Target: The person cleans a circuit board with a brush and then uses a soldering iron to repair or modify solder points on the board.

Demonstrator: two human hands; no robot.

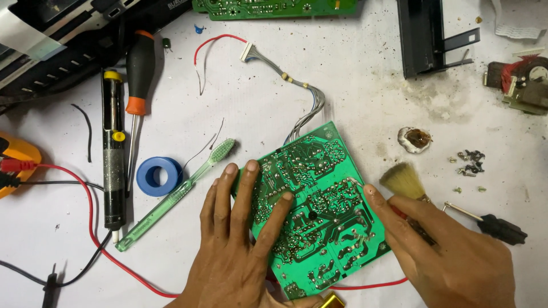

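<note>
One view only, from the camera on your head. It looks almost straight down at the white worktable (354, 80), close in, with your forearms entering from the bottom edge of the frame.

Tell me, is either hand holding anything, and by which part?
The right hand holds a small brush by its handle, bristles pointing away. The left hand grips nothing; it lies flat on the green circuit board, pinning it down.

brush handle (419, 219) hidden in right hand (456, 256); yellow meter (14, 159) cut off
</note>
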